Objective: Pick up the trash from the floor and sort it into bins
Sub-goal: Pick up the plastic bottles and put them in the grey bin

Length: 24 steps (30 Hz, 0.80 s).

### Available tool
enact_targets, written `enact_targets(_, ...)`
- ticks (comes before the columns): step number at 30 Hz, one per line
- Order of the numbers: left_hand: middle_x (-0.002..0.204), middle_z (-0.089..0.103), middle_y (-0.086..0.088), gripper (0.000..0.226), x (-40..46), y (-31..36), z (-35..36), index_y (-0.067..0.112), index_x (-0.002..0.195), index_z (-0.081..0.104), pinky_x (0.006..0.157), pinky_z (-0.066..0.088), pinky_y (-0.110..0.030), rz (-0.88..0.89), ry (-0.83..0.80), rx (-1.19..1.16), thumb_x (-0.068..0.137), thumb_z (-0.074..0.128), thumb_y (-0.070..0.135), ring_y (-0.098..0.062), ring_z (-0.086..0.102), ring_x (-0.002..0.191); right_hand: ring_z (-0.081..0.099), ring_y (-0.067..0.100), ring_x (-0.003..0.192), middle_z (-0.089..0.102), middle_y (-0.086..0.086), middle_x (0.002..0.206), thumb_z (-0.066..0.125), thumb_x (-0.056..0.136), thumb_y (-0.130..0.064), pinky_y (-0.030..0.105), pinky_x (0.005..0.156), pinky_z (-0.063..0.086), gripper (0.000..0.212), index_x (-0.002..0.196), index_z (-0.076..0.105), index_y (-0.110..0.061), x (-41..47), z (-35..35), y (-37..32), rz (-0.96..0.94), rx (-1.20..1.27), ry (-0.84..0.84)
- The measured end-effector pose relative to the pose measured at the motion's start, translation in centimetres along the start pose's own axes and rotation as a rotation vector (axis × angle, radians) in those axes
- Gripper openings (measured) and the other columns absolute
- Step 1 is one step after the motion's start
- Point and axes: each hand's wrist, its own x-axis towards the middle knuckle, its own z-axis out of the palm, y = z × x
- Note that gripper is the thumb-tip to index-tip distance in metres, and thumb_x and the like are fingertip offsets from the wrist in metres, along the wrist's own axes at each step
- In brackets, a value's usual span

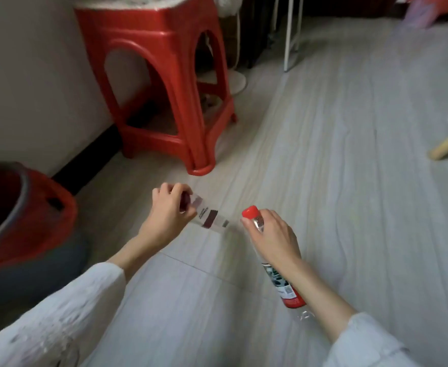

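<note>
Pale plank floor (323, 181) — both hands grip clear plastic bottles.

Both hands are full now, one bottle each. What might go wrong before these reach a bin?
The left hand grips the small clear bottle only at its cap end, so it may slip. The right hand holds the tall red-capped plastic bottle by the neck; its bottom could swing. Only the red bucket shows.

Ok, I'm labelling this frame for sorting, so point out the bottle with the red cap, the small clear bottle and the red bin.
bottle with the red cap (250, 212), head view, on its cap.
small clear bottle (212, 221), head view, on its labelled body.
red bin (58, 221), head view, on its outer wall.
</note>
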Motion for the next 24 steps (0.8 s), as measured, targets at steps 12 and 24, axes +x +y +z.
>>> enact_targets(12,0.113,0.052,-0.006,0.041,-6.8,-11.9,-30.1,0.014,0.133,0.047,0.091,0.031,-0.017,-0.090,0.817,-0.059,0.095,0.049,0.027,-0.015,0.046,0.108,0.066,0.019,0.079,0.069,-0.001,0.077,0.062,0.076,-0.062,0.037,0.075,0.052,0.043,0.074,0.068,-0.019,2.3,1.8,-30.0,0.040,1.140,0.068)
enact_targets(24,0.115,0.050,-0.015,0.040,-13.7,-25.0,-35.0,0.014,0.124,0.052,0.089,0.036,-0.030,-0.446,1.008,-0.013,0.089,0.059,0.031,-0.029,0.045,0.110,0.066,0.023,0.094,0.067,0.003,0.101,0.064,0.071,-0.062,0.048,0.077,0.057,0.031,0.082,0.057,-0.034,1.3,11.6,-41.6,-0.061,1.100,0.163)
